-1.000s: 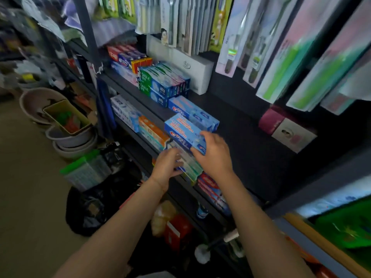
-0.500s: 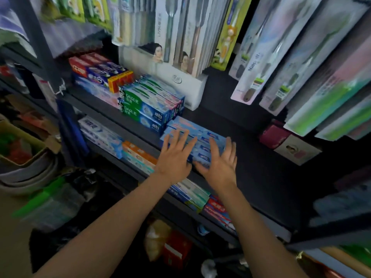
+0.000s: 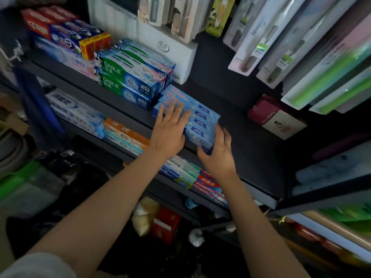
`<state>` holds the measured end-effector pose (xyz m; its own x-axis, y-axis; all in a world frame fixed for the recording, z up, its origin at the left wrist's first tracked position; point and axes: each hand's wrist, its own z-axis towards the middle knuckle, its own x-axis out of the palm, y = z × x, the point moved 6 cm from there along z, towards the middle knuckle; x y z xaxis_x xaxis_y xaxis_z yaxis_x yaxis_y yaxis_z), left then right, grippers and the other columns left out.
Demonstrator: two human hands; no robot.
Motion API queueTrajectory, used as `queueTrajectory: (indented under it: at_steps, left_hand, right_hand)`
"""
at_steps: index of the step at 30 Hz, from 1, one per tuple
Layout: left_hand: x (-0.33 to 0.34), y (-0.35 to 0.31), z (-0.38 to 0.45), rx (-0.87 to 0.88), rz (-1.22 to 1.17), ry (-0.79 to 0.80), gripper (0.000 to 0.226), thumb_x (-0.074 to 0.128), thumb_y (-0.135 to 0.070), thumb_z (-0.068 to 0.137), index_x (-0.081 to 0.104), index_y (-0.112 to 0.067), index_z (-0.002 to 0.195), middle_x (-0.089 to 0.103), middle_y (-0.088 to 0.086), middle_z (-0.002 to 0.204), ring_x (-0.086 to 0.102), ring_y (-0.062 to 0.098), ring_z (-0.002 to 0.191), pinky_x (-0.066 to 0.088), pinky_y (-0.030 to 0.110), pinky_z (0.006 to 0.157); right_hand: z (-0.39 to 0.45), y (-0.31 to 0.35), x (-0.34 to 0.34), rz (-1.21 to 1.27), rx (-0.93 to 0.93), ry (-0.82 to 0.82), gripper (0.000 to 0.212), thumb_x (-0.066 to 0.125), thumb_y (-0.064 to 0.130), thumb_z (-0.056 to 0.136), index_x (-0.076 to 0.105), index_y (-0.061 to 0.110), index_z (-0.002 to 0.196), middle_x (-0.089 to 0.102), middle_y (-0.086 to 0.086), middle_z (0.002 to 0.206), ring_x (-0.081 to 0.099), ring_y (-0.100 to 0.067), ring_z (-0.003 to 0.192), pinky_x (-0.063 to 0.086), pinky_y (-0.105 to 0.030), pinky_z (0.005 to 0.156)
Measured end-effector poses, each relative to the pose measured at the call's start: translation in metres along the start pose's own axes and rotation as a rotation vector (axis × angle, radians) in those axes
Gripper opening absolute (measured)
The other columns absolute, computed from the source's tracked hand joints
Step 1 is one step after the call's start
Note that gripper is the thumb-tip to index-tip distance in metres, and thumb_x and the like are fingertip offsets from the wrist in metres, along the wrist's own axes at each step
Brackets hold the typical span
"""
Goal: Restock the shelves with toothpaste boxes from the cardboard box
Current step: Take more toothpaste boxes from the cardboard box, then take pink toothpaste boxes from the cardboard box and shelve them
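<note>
A row of light blue toothpaste boxes (image 3: 197,117) lies flat on the dark shelf (image 3: 241,141). My left hand (image 3: 170,129) rests flat on the left part of these boxes with straight, spread fingers. At the right front corner of the row, my right hand (image 3: 217,153) touches the nearest box, thumb under its end and fingers loosely spread along its side. The cardboard box is not in view.
Green Darlie boxes (image 3: 128,81) and red and blue boxes (image 3: 66,37) are stacked to the left. A white box (image 3: 170,53) stands behind. Hanging toothbrush packs (image 3: 281,41) fill the top right. A pink box (image 3: 275,117) sits to the right. More toothpaste fills the lower shelf (image 3: 124,135).
A second ago my right hand gripped a blue box above the shelf edge. That box now lies in the row, and both hands have slid toward its front.
</note>
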<state>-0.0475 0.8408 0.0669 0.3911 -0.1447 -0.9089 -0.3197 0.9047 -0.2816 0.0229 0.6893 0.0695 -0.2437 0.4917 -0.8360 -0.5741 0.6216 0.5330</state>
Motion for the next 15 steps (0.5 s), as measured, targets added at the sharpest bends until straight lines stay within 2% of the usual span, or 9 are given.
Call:
queueTrajectory:
  at_steps: [3,5,6,7,9,10,12,13,15]
  left_hand:
    - [-0.013,-0.031,-0.037,-0.001,-0.097,-0.193,0.054,0.054,-0.015,0.084,0.050,-0.011,0.138,0.042,0.018,0.148,0.034,0.038,0.140,0.026,0.055,0.116]
    - [-0.013,-0.057,-0.066,-0.008,-0.172,-0.253,0.037,0.051,-0.016,0.085,0.061,-0.010,0.120,0.059,0.014,0.120,0.055,0.035,0.111,0.048,0.048,0.091]
    - [-0.009,-0.071,-0.082,-0.027,-0.205,-0.229,0.030,0.052,-0.016,0.086,0.064,-0.011,0.112,0.064,0.011,0.107,0.061,0.033,0.097,0.051,0.043,0.077]
    - [-0.002,-0.085,-0.097,-0.054,-0.240,-0.158,0.023,0.052,-0.018,0.089,0.066,-0.013,0.107,0.067,0.010,0.100,0.063,0.032,0.087,0.051,0.040,0.068]
    - [0.024,-0.117,-0.126,-0.105,-0.250,0.147,0.020,0.050,-0.024,0.096,0.065,-0.016,0.106,0.069,0.008,0.099,0.065,0.032,0.086,0.052,0.038,0.065]
    - [0.040,-0.136,-0.142,-0.092,-0.216,0.342,0.021,0.049,-0.028,0.099,0.064,-0.017,0.109,0.068,0.007,0.102,0.064,0.031,0.088,0.051,0.036,0.067]
    - [0.065,-0.181,-0.181,-0.057,-0.189,0.652,0.023,0.049,-0.032,0.100,0.065,-0.022,0.112,0.067,0.004,0.108,0.062,0.026,0.089,0.047,0.032,0.070]
    - [0.073,-0.206,-0.201,-0.052,-0.204,0.729,0.023,0.049,-0.033,0.100,0.065,-0.024,0.113,0.068,0.001,0.109,0.062,0.023,0.091,0.048,0.032,0.073]
    - [0.085,-0.260,-0.239,-0.060,-0.271,0.751,0.024,0.050,-0.034,0.100,0.066,-0.026,0.116,0.069,-0.001,0.110,0.064,0.022,0.095,0.053,0.037,0.081]
  right_hand:
    - [-0.041,0.000,-0.025,0.067,-0.124,-0.174,0.061,0.067,0.014,0.090,0.040,0.011,0.144,0.040,-0.011,0.141,0.048,-0.021,0.125,0.050,-0.029,0.091]
    - [-0.077,-0.009,-0.043,0.097,-0.172,-0.294,0.038,0.061,0.007,0.092,0.056,0.009,0.129,0.053,-0.007,0.123,0.055,-0.008,0.103,0.043,-0.011,0.078]
    - [-0.096,-0.019,-0.049,0.116,-0.168,-0.309,0.028,0.060,0.006,0.092,0.061,0.009,0.120,0.058,-0.005,0.112,0.056,-0.006,0.091,0.041,-0.009,0.072]
    - [-0.115,-0.033,-0.052,0.120,-0.154,-0.286,0.020,0.059,0.006,0.092,0.065,0.010,0.112,0.062,-0.003,0.099,0.057,-0.009,0.079,0.042,-0.012,0.066]
    - [-0.148,-0.071,-0.049,0.072,-0.075,-0.101,0.010,0.057,0.011,0.094,0.067,0.012,0.097,0.062,-0.002,0.077,0.056,-0.016,0.063,0.046,-0.031,0.058]
    - [-0.167,-0.093,-0.047,0.023,-0.024,0.021,0.010,0.056,0.014,0.095,0.065,0.012,0.091,0.061,-0.004,0.071,0.057,-0.020,0.061,0.048,-0.037,0.058]
    - [-0.211,-0.138,-0.051,-0.051,0.078,0.198,0.017,0.055,0.018,0.096,0.063,0.009,0.083,0.060,-0.007,0.069,0.060,-0.025,0.066,0.049,-0.040,0.061]
    - [-0.235,-0.159,-0.060,-0.058,0.116,0.226,0.020,0.055,0.019,0.096,0.063,0.009,0.081,0.060,-0.007,0.069,0.060,-0.027,0.068,0.047,-0.038,0.061]
    - [-0.287,-0.200,-0.088,-0.021,0.157,0.212,0.022,0.056,0.019,0.096,0.066,0.005,0.083,0.064,-0.012,0.074,0.063,-0.031,0.072,0.043,-0.037,0.061]
